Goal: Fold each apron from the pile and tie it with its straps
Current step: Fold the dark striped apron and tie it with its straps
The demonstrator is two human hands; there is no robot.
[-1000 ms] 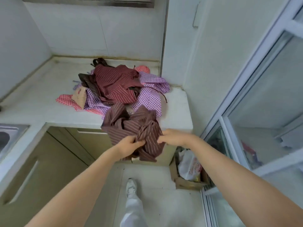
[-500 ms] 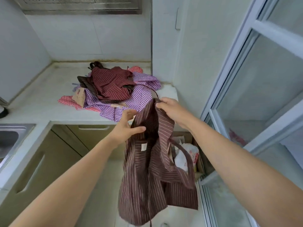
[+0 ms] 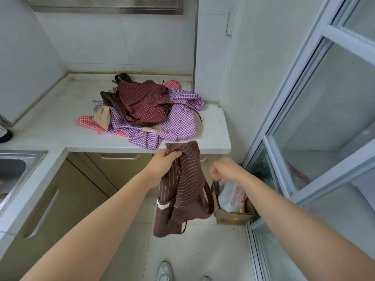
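Head view: right hand (image 3: 224, 169) blurred beside brown striped apron (image 3: 182, 189), grip unclear

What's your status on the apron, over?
Left grip holds brown striped apron, hanging unfolded. Right grip blurred, seems empty. Pile sits on counter. Nothing in the way.
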